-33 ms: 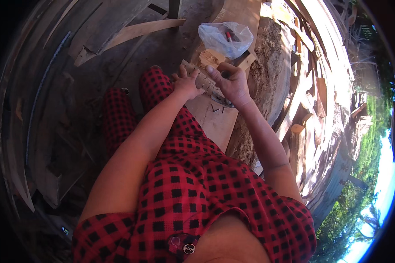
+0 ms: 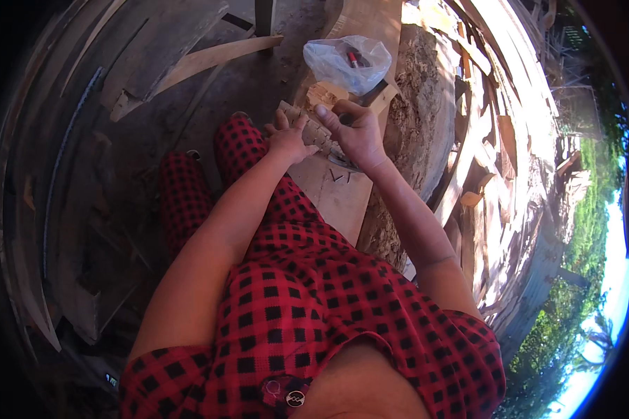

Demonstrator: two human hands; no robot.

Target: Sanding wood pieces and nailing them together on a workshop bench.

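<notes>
My left hand (image 2: 288,142) lies with its fingers spread on a pale wooden piece (image 2: 315,130) that has rows of marks or cuts. My right hand (image 2: 362,137) is curled closed beside it, thumb raised. A bit of something dark shows inside the curl, but I cannot make out what it is. Below that fist, something metallic (image 2: 341,155) is partly hidden against the wood. Two small dark slivers (image 2: 340,177) rest on the plank (image 2: 342,202) nearer to me. Just beyond my hands sits a lighter, rough-cut wood piece (image 2: 326,96).
A clear plastic bag (image 2: 328,64) with a red and dark object inside stands on the plank's far part. A rough log (image 2: 416,119) runs along the right, with heaped wood offcuts (image 2: 479,181) beyond. Boards (image 2: 164,52) lean at the left.
The whole view has shifted, so the bench and hands appear slightly further left. Both hands keep nearly the same pose at the wooden piece.
</notes>
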